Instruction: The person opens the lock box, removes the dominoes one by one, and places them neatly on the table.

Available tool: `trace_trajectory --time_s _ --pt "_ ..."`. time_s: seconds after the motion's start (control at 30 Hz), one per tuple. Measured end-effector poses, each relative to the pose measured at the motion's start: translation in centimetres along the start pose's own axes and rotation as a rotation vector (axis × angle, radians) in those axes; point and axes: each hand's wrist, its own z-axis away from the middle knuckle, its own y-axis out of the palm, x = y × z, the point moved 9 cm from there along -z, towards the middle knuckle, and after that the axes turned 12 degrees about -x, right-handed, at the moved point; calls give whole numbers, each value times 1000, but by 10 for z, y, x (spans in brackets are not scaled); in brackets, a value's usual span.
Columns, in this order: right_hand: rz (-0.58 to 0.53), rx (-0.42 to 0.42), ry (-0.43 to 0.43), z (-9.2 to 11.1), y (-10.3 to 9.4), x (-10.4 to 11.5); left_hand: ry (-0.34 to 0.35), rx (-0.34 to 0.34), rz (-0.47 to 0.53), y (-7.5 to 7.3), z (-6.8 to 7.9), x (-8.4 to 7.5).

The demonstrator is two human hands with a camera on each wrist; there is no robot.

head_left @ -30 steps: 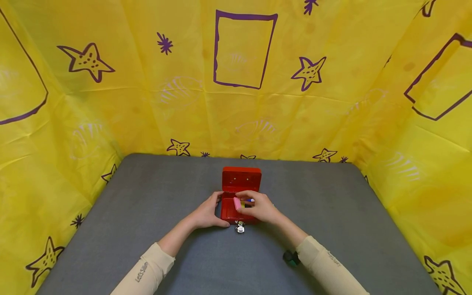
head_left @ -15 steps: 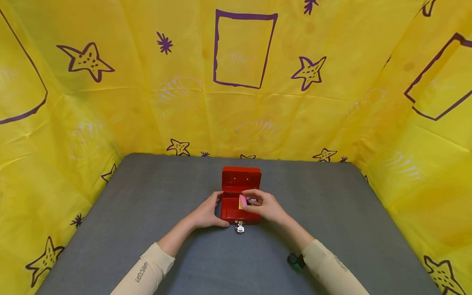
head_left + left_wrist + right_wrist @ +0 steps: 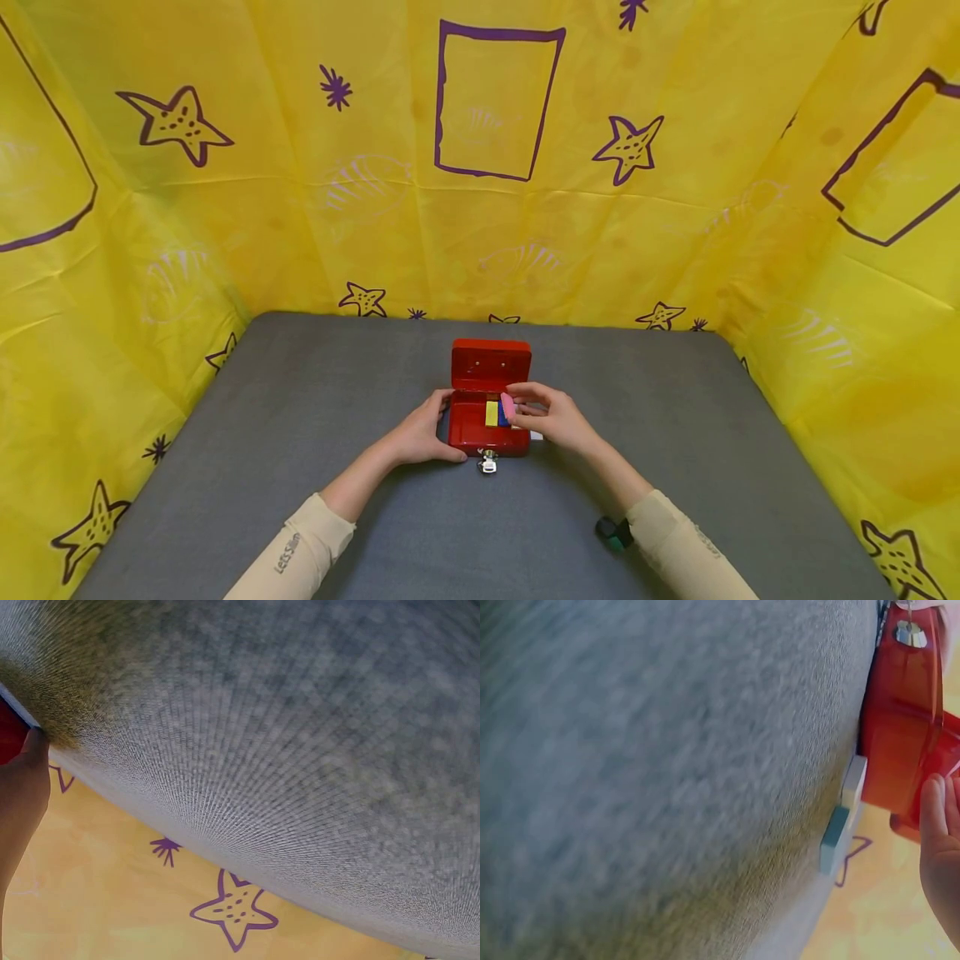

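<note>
A small red cash box [image 3: 467, 435] stands with its lid [image 3: 480, 367] raised and keys [image 3: 488, 463] hanging from its front lock. My left hand [image 3: 424, 432] grips the box's left side, thumb at the front corner; part of that hand [image 3: 26, 784] shows at the left wrist view's edge. Between thumb and fingers, my right hand [image 3: 553, 417] pinches a pink block [image 3: 508, 406] over the right half of the box. A yellow block [image 3: 491, 414] and a blue block [image 3: 502, 415] lie inside, the blue one partly hidden. In the right wrist view the right hand [image 3: 941, 847] is beside the box.
Right of the box, a white block [image 3: 853, 782] and a teal block [image 3: 834, 838] lie on the grey tabletop [image 3: 337, 367]. Yellow cloth walls [image 3: 300, 233] with purple drawings surround the table at the back and sides.
My right hand has shifted to the right with the pink block, uncovering the yellow and blue blocks in the box. The left hand and the box have stayed in place.
</note>
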Motion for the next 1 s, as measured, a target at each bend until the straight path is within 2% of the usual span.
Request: trace_trajectory --time_s 0.27,0.53,0.77,1.0 --pt "36 -33 24 1 -18 -5 -11 1 -5 0 1 -1" --pt "70 -60 -26 4 -34 -9 -15 -6 -1 -1 1 -3" --pt "93 -79 2 9 -49 -19 -29 -6 -6 -1 1 -2" --pt "99 -78 -17 14 -60 -27 -28 -8 1 0 1 -2"
